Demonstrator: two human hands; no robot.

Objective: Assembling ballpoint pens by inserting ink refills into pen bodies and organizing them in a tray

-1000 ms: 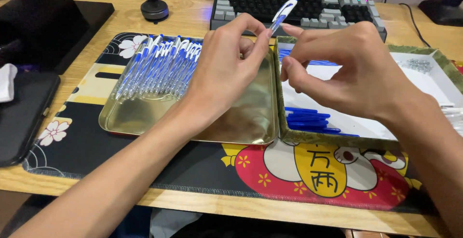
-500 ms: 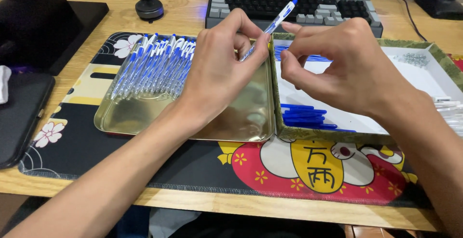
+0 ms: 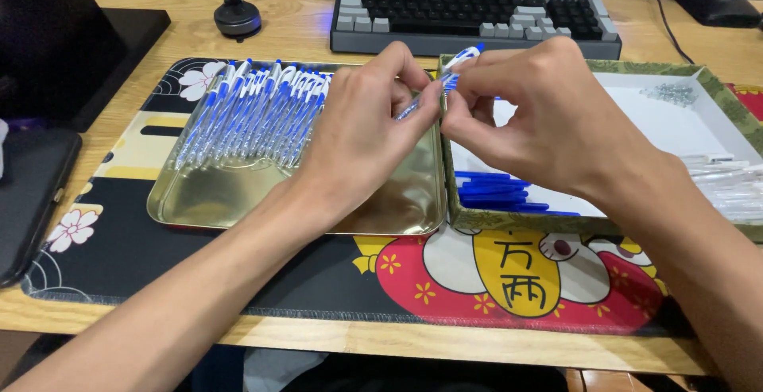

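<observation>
Pinching a slim clear-and-blue pen (image 3: 442, 82) at frame centre, left hand (image 3: 362, 134) and right hand (image 3: 544, 118) both closed on its barrel, above a shiny gold metal tray (image 3: 238, 201) (finished pens (image 3: 254, 110) rowed upper left), shallow white box (image 3: 636, 122) right.

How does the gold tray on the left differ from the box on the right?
The gold metal tray is shiny and shallow with rounded corners; the box has a white inside and a green patterned rim. The tray holds a row of assembled blue-and-white pens; the box holds loose parts: blue pieces, clear barrels and small springs. Both sit side by side on the desk mat, under the left hand and right hand, which share one pen.
</observation>
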